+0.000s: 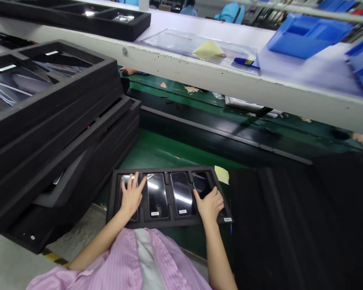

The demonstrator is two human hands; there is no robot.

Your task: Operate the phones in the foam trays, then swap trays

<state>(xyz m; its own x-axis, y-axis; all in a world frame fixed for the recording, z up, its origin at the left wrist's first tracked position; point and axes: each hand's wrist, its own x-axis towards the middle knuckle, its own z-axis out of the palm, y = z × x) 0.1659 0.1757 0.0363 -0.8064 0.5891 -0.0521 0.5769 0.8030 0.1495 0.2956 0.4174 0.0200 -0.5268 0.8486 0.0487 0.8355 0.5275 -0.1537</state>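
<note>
A black foam tray with a row of compartments lies flat in front of me. My left hand rests over the leftmost phone, fingers spread and pointing away from me. Two more phones, a left-middle phone and a right-middle phone, lie face up with small white labels near their lower ends. At the right end, my right hand has its thumb and curled fingers around the sides of the rightmost phone. That phone's lower part is hidden beneath the hand.
Stacked foam trays rise on the left; dark foam fills the right. Behind is a conveyor under a white shelf bearing blue bins. A yellow note sits behind the tray. Another person's hand shows beyond the conveyor.
</note>
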